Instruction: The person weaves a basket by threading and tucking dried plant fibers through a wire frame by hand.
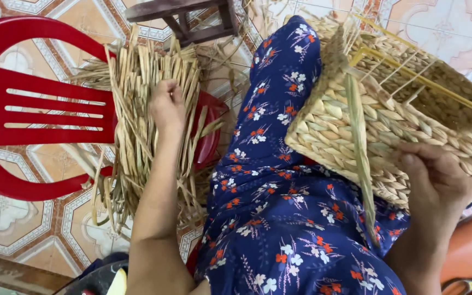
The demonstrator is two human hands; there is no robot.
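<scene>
Dried reed strands (137,109) heaped on a red chair (39,104) meet the left hand (166,106), grip closing on them; the right hand (435,177) clasps a half-woven basket (356,131) on the lap.

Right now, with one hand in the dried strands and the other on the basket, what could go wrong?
The left hand pulls at the strand bundle piled loosely on the red chair; more strands may slide to the floor. Only the right hand steadies the unfinished basket on the lap, so it could tip.
</scene>
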